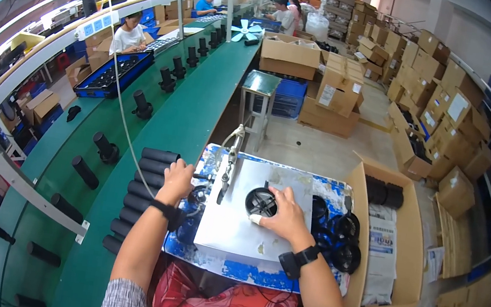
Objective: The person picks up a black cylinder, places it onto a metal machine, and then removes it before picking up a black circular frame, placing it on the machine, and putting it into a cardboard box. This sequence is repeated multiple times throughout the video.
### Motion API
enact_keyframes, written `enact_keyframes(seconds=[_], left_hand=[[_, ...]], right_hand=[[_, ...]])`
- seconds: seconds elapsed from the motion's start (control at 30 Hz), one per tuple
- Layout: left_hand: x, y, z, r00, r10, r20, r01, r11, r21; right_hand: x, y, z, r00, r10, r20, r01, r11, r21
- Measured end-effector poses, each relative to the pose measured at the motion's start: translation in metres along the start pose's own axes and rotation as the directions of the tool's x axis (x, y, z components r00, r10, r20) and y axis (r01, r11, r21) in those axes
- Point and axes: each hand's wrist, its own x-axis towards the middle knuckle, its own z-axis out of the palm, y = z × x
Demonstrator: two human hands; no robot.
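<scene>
On a flat light-grey metal box point(239, 235), my right hand point(284, 215) grips the rim of a black round part with a spoked centre point(261, 202). Its thumb wears a white covering. My left hand point(177, 181) is curled over the right ends of several stacked black tubes point(137, 189), its fingers closed around the end of one near the top. Just right of that hand, a metal toggle clamp point(231, 161) stands at the box's left edge. More black round parts point(344, 238) lie right of the box on the blue and white worn table point(228, 268).
A green conveyor point(183, 100) with upright black tubular parts runs along my left, under a white metal frame. An open carton point(406, 285) with black parts and newspaper stands at my right. Ahead are a metal stool point(261, 84) and stacked cartons. Co-workers sit farther along the line.
</scene>
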Motion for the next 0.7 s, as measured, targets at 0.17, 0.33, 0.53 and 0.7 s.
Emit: enact_keyframes(seconds=[0.17, 0.33, 0.53, 0.7], left_hand=[[0.041, -0.018, 0.014, 0.977, 0.206, 0.049, -0.212, 0.958, 0.193], [0.022, 0.003, -0.015, 0.982, 0.168, -0.082, -0.158, 0.981, 0.115], [-0.096, 0.132, -0.077, 0.862, 0.468, -0.194, -0.493, 0.688, -0.532], [-0.080, 0.152, -0.021, 0.803, 0.541, -0.250, -0.595, 0.702, -0.391]], right_hand=[[0.003, -0.004, 0.005, 1.000, 0.018, -0.008, -0.018, 1.000, 0.007], [0.001, 0.002, 0.006, 0.999, 0.036, -0.041, -0.036, 0.999, 0.016], [0.008, 0.019, 0.012, 0.999, 0.033, -0.010, -0.033, 0.996, 0.083], [0.031, 0.049, 0.027, 1.000, 0.005, -0.006, -0.004, 0.983, 0.182]])
